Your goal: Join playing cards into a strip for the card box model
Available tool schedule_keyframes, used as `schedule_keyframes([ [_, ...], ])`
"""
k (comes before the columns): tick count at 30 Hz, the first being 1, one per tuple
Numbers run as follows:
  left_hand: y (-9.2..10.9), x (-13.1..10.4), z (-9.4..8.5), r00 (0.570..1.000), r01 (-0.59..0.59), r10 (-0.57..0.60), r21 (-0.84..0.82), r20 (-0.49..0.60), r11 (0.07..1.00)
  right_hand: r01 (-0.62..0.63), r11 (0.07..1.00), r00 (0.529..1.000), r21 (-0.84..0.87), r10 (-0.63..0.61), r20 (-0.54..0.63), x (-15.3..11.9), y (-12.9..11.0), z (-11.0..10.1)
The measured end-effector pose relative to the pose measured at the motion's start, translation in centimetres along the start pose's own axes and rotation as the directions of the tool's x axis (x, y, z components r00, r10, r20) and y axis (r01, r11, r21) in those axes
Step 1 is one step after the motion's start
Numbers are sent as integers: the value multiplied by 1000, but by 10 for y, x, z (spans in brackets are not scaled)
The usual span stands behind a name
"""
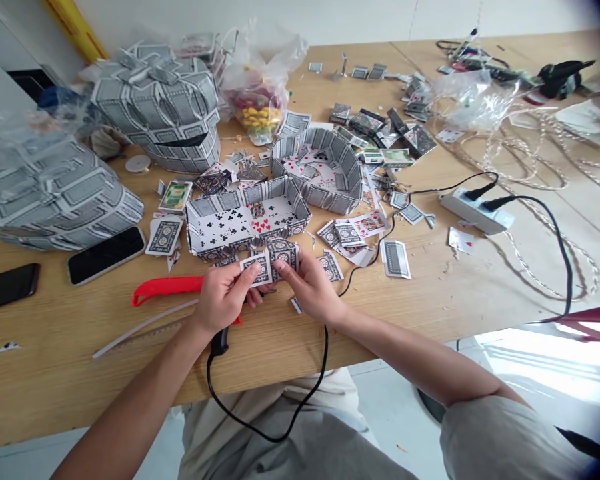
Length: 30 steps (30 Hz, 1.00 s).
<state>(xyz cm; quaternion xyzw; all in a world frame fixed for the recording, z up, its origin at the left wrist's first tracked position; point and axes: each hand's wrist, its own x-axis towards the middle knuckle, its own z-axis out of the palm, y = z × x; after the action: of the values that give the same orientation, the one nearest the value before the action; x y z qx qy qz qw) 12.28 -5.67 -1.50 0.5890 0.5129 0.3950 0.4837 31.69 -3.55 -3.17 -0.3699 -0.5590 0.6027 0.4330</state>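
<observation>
Between my two hands is a piece of patterned playing cards (259, 267), held just in front of the open card box. My left hand (226, 292) pinches its left end, thumb on top. My right hand (311, 283) grips its right end, the thumb pressed on the card face. Right behind stands an open-topped box made of playing cards (247, 223), card faces lining its floor. Below my left hand lies a red-handled tool (167, 288), partly hidden. A black-handled tool with a cord (220, 341) rests near the table edge.
A rounded card box (325, 170) sits behind, with card packs (375, 127) beside it. Finished-looking card baskets (155, 107) stand at the left. Two phones (107, 255) lie on the left. A white power strip (475, 208) with black cables is on the right. Loose cards (396, 259) lie about.
</observation>
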Motion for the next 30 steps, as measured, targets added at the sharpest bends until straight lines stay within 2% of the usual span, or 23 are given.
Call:
schedule_keyframes([
  [7, 5, 0, 1, 1000, -7, 7, -9, -12, 1000, 12, 999, 1000, 38, -12, 6, 0, -3, 1],
  [12, 0, -1, 3, 1000, -1, 1, 9, -12, 1000, 17, 998, 1000, 53, -16, -9, -1, 1, 1],
  [15, -2, -1, -1, 1000, -22, 22, 77, -6, 997, 21, 998, 1000, 59, -20, -10, -1, -1, 1],
  [17, 3, 0, -9, 996, -84, 86, 184, 0, 979, 23, 997, 1000, 74, -22, -10, 2, -6, -3],
  [20, 22, 2, -22, 976, -207, 215, 331, 12, 920, 119, 988, 987, 99, -107, -123, 12, -17, -18],
  [22, 37, 4, -20, 963, -253, 270, 398, 15, 882, 234, 969, 934, 79, -201, -296, 21, -23, -33],
  [23, 44, 5, -15, 959, -262, 283, 465, 26, 845, 275, 959, 895, 60, -233, -381, 25, -24, -42],
  [25, 51, 8, 5, 946, -315, 297, 595, 132, 739, 307, 951, 835, 42, -248, -492, 35, -24, -56],
  [27, 50, 14, 33, 941, -335, 258, 703, 219, 627, 301, 951, 811, 65, -220, -541, 42, -21, -65],
  [30, 41, 27, 73, 926, -377, 192, 798, 325, 471, 303, 945, 802, 125, -182, -570, 48, -16, -70],
])
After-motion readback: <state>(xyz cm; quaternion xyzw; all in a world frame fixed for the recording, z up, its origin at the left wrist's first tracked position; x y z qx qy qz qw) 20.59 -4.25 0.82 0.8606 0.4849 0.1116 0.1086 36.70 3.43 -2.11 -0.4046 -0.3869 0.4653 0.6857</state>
